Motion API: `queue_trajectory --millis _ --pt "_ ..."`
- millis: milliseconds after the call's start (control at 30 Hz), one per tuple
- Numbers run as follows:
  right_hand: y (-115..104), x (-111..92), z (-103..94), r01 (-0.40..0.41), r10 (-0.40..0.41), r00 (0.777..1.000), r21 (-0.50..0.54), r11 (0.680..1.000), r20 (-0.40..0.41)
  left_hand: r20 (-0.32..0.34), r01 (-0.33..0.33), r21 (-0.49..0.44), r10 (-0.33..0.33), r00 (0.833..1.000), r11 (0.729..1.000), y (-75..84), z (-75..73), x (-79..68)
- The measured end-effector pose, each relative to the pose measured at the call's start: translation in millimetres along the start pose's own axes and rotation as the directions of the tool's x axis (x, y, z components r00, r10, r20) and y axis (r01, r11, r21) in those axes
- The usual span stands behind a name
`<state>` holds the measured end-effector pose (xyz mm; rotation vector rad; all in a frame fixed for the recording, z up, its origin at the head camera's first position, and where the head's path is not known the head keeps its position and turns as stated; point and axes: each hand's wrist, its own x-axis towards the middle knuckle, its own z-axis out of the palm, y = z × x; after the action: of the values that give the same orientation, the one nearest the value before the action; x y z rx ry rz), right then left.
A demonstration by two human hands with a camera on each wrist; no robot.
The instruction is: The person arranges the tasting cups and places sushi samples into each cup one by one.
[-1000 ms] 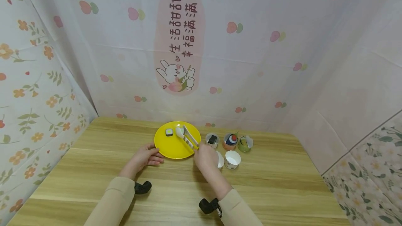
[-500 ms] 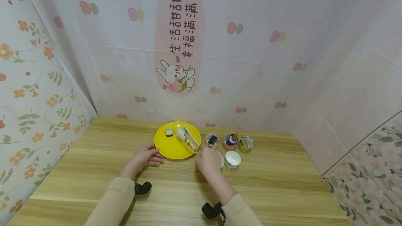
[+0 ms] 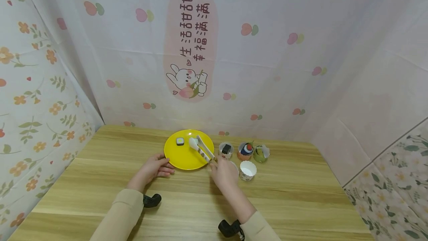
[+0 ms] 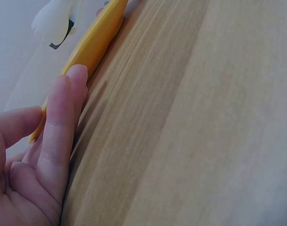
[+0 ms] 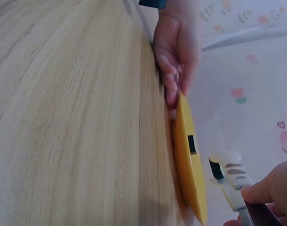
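A yellow plate point(image 3: 184, 159) lies on the table, its near left rim pinched between the thumb and fingers of my left hand point(image 3: 155, 166). The left wrist view shows the thumb point(image 4: 21, 125) over the rim and fingers beneath it. My right hand point(image 3: 225, 174) grips white tongs point(image 3: 204, 153) with dark striped markings, held over the plate's right half. Between the tips of the tongs is a toy sushi roll point(image 5: 216, 168) with a black outside, raised above the plate in the right wrist view. A second sushi roll point(image 3: 180, 141), with a pale top and yellow-green centre, sits on the plate.
Right of the plate stand several paper cups. One cup point(image 3: 222, 155) contains a black piece, an orange cup point(image 3: 245, 158) a dark blue piece with a red top, and a green cup point(image 3: 259, 159) something greenish. A white cup point(image 3: 247, 176) stands nearer; my right hand partly hides another.
My right hand has shifted slightly right and toward me, and the tongs have moved a little right with it. The left hand and the plate stay where they were.
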<state>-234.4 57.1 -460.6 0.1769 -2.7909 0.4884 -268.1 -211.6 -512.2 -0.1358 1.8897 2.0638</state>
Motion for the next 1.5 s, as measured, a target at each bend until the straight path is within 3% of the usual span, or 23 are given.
queue_trajectory --millis 767,1000,1500 --pt "10 -16 -14.3 0.06 -0.059 0.998 0.065 0.996 -0.027 -0.01 0.0 -0.003 0.0 1.0 1.0 1.3 1.5 -1.7" --pt "18 -21 -16.4 0.079 -0.076 0.997 0.087 0.993 -0.031 0.012 0.0 -0.004 0.0 1.0 1.0 1.7 2.0 -2.8" --pt "36 -34 -19.9 0.102 -0.096 0.994 0.108 0.989 -0.059 -0.009 -0.003 0.004 0.003 1.0 1.0 1.8 2.2 -2.5"
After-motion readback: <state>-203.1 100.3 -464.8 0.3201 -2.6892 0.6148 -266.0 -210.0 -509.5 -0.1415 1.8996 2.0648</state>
